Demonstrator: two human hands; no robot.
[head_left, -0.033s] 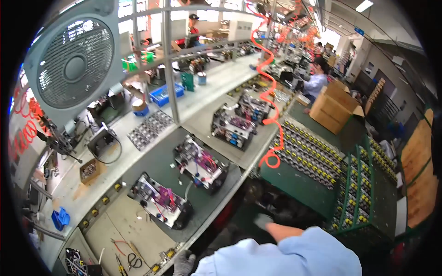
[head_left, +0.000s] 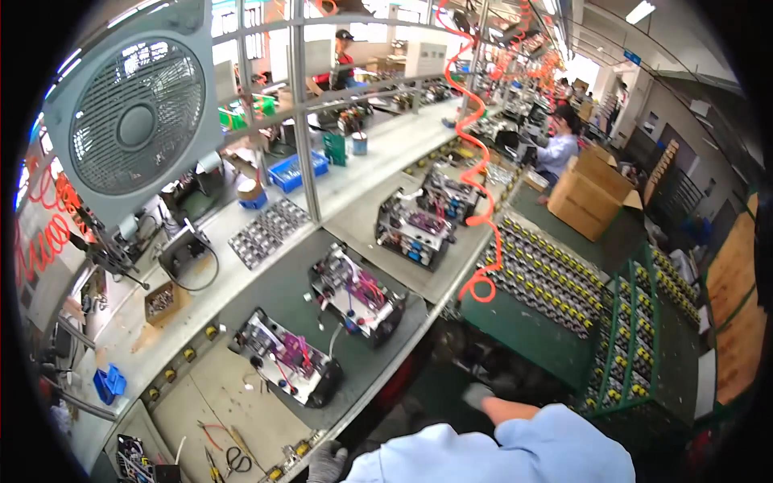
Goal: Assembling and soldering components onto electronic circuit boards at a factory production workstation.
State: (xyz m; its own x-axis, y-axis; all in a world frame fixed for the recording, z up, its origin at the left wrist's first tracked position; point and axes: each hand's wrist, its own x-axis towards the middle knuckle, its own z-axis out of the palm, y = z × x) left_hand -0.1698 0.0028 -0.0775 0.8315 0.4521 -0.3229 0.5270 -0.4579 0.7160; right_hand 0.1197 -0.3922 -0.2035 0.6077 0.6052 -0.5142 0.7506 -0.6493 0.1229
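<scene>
My left hand [head_left: 326,464], in a grey glove, is low in the view beside the front edge of the workbench [head_left: 366,400]. It is cut off by the lower border, and its grip does not show. Farther right, my right hand [head_left: 477,395], also grey-gloved, hangs over the dark gap past the bench edge. Blur and shadow hide its fingers. Nearest on the bench stands an open electronic assembly [head_left: 287,358] with a purple circuit board, wires and white panels. A similar assembly [head_left: 357,294] sits just behind it. Neither hand touches them.
Black-handled scissors [head_left: 237,460] and pliers [head_left: 212,467] lie at the near left. A fan [head_left: 137,125] hangs upper left; a coiled orange air hose [head_left: 481,217] dangles ahead. Rows of small metal parts [head_left: 547,278] fill green racks at right. A co-worker [head_left: 560,149] sits farther along.
The whole view has shifted slightly, so the bench and assemblies appear a little lower and to the right. My right hand shows slightly farther right. Nothing was picked up or put down.
</scene>
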